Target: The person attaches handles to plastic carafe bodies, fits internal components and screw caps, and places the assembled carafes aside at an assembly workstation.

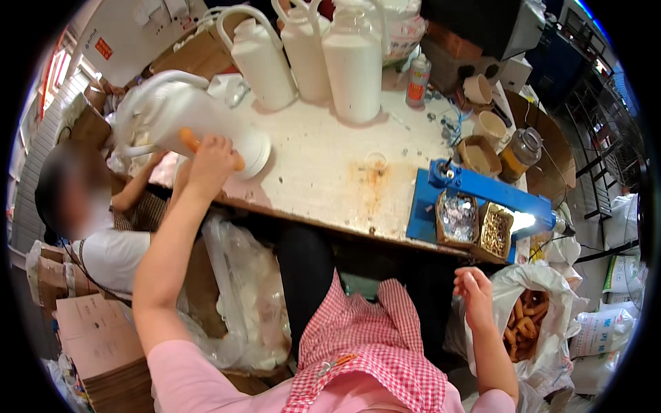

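At the left of the table, a white can with a long curved spout (182, 110) lies tilted on its side, blurred by motion. My left hand (215, 160) is closed around its orange-brown handle (187, 138); the handle's ends show on either side of my fingers. The can's round white base (256, 155) faces right. Over my lap's right side, beside a bag, my right hand (474, 289) is held up with curled fingers. Whether something small is pinched in it cannot be made out. Three similar white cans (352, 76) stand upright at the back.
A blue bench press (492, 189) stands at the table's right edge, with boxes of silver pieces (457, 217) and brass-coloured pieces (494, 230). Below it, a white bag (551, 281) holds orange-brown handles (529, 318). A glue bottle (418, 81) stands behind. Another person (113, 241) sits at left.
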A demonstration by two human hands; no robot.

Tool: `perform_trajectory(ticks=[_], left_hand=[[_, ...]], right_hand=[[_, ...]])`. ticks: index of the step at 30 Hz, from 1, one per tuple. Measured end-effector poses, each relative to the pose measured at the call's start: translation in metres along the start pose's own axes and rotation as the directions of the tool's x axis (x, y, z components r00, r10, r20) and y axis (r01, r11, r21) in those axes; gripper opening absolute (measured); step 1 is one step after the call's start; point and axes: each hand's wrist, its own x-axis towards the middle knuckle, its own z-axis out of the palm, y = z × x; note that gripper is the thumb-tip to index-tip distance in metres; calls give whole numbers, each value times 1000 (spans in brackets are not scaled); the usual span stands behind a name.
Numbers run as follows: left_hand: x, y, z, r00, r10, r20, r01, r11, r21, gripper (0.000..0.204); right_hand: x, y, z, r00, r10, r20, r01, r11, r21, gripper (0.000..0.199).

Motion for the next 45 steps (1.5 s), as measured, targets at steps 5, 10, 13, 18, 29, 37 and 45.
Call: perform_trajectory(ticks=[5, 10, 13, 18, 29, 37, 45], left_hand=[[26, -9, 77, 992, 80, 97, -81, 997, 8, 15], [92, -2, 13, 977, 60, -206, -141, 905, -402, 55], [217, 3, -36, 856, -243, -456, -60, 830, -555, 71], [359, -64, -59, 657, -585, -475, 183, 736, -652, 85], [41, -25, -168, 650, -743, -159, 19, 225, -974, 11], [-149, 5, -185, 647, -603, 467, 292, -370, -882, 28], [-125, 210, -156, 901, -216, 377, 320, -258, -912, 48]], right_hand=[[-2, 3, -24, 994, -4, -113, 0, 999, -37, 17], [5, 49, -27, 947, 209, -242, -190, 977, 99, 14], [9, 65, -3, 977, 208, -50, -207, 978, 16, 16], [-4, 57, 36, 954, 238, 180, -255, 964, 77, 20], [30, 56, 122, 952, -178, 249, 158, 982, 99, 50], [-18, 56, 125, 994, 40, 106, -67, 963, 263, 39], [-65, 71, -7, 990, 118, -73, -138, 889, -437, 30]])
